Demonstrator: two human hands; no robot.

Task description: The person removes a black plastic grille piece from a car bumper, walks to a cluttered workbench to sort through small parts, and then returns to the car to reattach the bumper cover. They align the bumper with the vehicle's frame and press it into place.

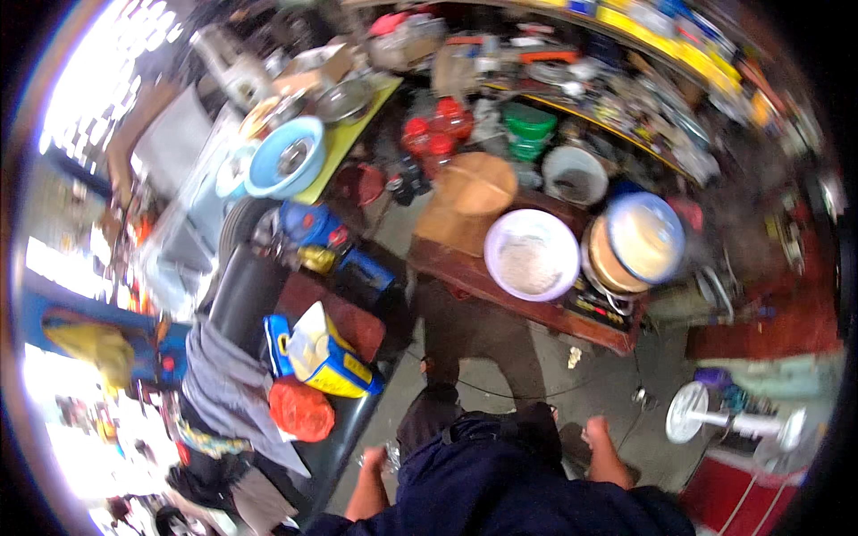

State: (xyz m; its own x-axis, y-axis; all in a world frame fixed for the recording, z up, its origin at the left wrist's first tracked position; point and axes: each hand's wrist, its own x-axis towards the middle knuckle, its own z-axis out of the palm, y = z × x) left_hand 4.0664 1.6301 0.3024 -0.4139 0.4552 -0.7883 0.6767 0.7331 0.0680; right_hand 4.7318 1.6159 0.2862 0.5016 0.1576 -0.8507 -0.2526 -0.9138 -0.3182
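My left hand point(374, 459) hangs low beside my body, near the edge of the black bench. Clear, crinkled plastic point(391, 457) shows on either side of its fingers, which look closed on it. On the other side, my right hand point(596, 432) is held over the floor, apart from any object; blur hides how its fingers lie. Ahead of me, a low red-brown table point(451, 268) carries a pale lavender basin point(533, 255) with whitish powdery stuff inside. A round wooden board point(478, 184) lies to the basin's left, and a blue-rimmed round container point(643, 236) sits to its right.
The black bench point(246, 295) at left holds a blue-and-yellow open bag point(332, 357), a red plastic bag point(302, 409) and a grey cloth point(219, 380). A light blue basin point(286, 157) stands beyond. A cable point(500, 393) crosses the floor; a white fan point(688, 413) is at right.
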